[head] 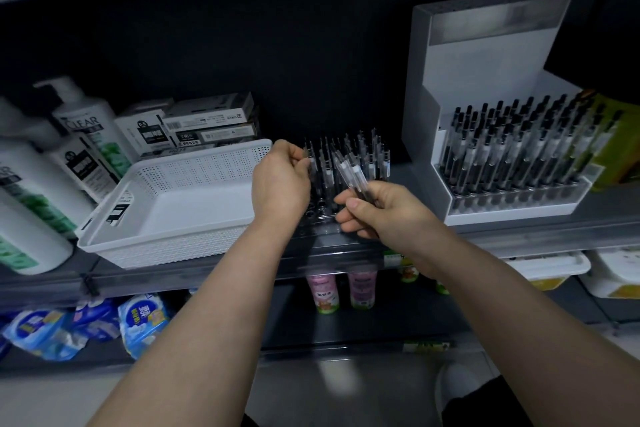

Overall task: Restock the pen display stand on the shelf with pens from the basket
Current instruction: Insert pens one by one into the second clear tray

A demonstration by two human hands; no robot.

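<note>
Holding a bundle of clear-barrelled pens, my right hand curls its fingers round their lower ends, just in front of the pen display stand. My left hand pinches the top of a single pen between thumb and fingertips at the stand's left side, where other pens stand upright in their holes. The stand sits on the grey shelf, between a white perforated basket on its left and a white tiered display filled with black-capped pens on its right. Shampoo bottles and pen boxes stand behind the basket.
</note>
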